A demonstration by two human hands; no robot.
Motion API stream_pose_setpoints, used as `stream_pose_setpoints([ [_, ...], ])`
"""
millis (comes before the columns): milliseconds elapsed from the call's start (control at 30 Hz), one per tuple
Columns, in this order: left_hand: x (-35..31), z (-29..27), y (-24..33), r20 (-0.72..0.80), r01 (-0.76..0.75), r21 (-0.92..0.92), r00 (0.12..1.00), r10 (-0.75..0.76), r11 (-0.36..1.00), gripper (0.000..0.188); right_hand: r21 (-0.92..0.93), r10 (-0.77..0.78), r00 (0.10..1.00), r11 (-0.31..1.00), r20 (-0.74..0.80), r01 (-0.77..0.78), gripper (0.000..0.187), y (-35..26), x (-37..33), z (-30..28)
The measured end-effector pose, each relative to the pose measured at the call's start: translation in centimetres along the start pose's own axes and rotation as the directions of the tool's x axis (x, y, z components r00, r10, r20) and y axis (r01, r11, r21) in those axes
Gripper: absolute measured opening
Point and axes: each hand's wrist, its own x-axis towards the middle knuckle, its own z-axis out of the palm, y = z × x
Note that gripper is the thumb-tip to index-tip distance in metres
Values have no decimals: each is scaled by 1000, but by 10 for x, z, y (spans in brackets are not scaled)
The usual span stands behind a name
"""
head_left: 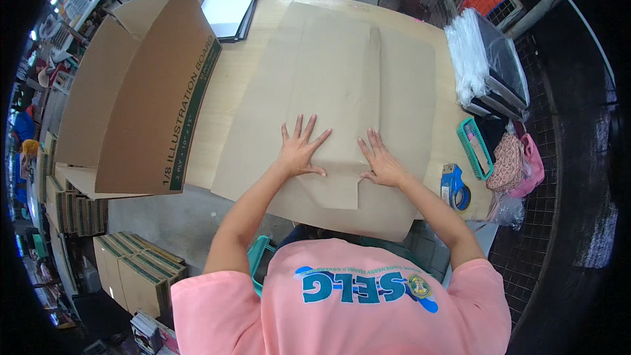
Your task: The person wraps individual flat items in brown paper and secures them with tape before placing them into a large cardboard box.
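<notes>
A large sheet of brown kraft paper point(253, 138) covers the middle of the table, its near edge hanging past the front. On top lies a narrower folded piece of the same brown paper point(335, 85), with a raised fold along its right side and a flap at its near end. My left hand point(301, 153) rests flat with fingers spread on the left part of the folded piece. Opposite it, my right hand point(383, 165) presses at the piece's right edge, fingers stretched out. Neither hand grips anything.
A tall open cardboard box point(141, 98) stands at the left. White boards point(230, 6) lie at the back left. Plastic-wrapped packs point(486, 59), a teal basket point(474, 148), a blue tape dispenser point(455, 187) and a pink cloth point(531, 167) line the right edge. Stacked cartons point(141, 273) sit lower left.
</notes>
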Motion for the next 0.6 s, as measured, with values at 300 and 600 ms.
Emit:
stream_pose_setpoints([
  [300, -13, 20, -5, -78, -1, -56, 997, -3, 998, 108, -86, 254, 966, 965, 44, -249, 104, -90, 40, -12],
  [600, -56, 11, -64, 123, 21, -198, 992, 4, 980, 88, -214, 254, 967, 946, 20, -244, 114, -89, 64, 29],
])
